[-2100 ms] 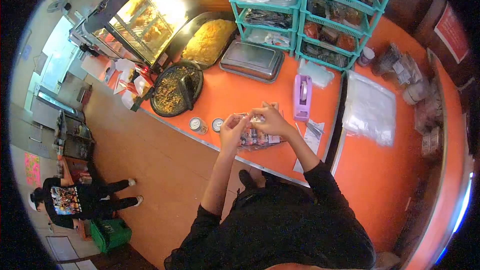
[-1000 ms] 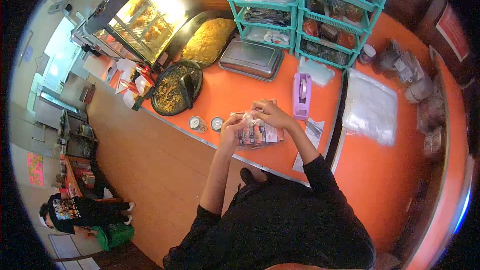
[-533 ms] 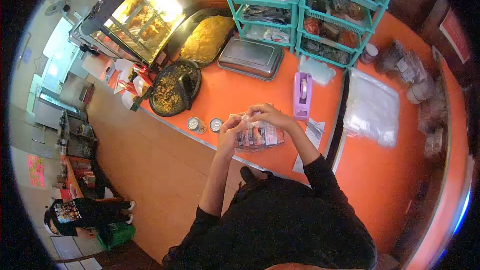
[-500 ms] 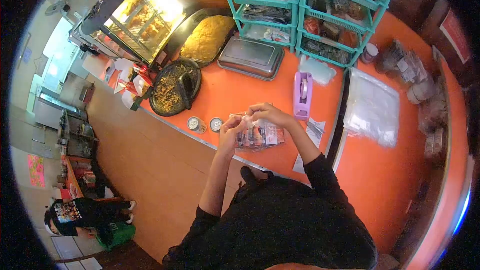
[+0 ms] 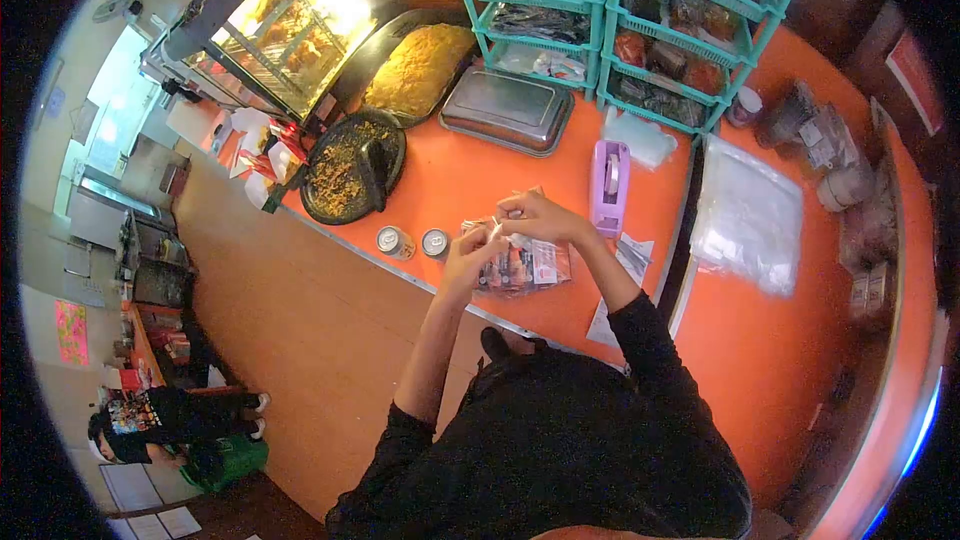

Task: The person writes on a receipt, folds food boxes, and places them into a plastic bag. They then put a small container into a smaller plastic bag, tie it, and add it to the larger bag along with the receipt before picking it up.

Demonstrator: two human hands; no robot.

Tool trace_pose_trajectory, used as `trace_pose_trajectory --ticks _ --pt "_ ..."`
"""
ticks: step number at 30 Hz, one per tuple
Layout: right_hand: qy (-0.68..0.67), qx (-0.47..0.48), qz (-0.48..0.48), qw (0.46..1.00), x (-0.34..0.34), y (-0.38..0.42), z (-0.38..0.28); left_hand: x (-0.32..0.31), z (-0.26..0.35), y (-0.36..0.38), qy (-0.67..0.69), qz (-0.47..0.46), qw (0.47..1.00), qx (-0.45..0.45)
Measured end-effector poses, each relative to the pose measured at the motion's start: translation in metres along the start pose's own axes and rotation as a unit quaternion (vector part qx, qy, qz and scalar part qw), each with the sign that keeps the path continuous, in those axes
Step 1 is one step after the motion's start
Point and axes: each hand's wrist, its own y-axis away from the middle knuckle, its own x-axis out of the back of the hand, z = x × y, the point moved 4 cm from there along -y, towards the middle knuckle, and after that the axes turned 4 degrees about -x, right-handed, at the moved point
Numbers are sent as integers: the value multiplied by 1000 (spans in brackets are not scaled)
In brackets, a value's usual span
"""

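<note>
A clear plastic bag with dark and orange packets inside lies near the front edge of the orange counter. Its gathered top is between my hands. My left hand pinches the bag's top from the left, fingers closed. Just right of it, my right hand has its fingers closed on the same whitish twisted part. Two cans stand left of the bag, one silver can and another can beside my left hand. A purple tape dispenser is behind and right of my right hand.
A round black tray of food, a lidded metal tray and a lit food warmer stand at the back. Teal racks and flat plastic bags are at the right. Another person bends at the far lower left.
My fingers have shifted slightly at the bag's gathered top, my right hand a little higher and to the right. The view has moved slightly.
</note>
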Motion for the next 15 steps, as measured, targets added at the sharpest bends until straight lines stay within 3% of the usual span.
trace_pose_trajectory --ticks 1,3,6,7,9,12,15 --pt "19 17 30 999 1 1 -1 -7 2 1 -1 -3 1000 0" --pt "58 19 62 996 1 8 -5 -12 15 5 -44 72 990 -110" --pt "90 -13 87 992 7 18 -16 -15 16 7 -42 91 986 -134" --pt "85 -43 81 992 9 20 -19 -16 18 6 -41 90 986 -132" --pt "87 -38 66 993 14 27 -26 -15 18 7 109 101 987 -59" --pt "80 -43 45 995 22 39 -23 -14 25 8 165 70 982 -62" --pt "109 -34 39 993 27 43 -23 -19 61 12 75 88 993 -3"
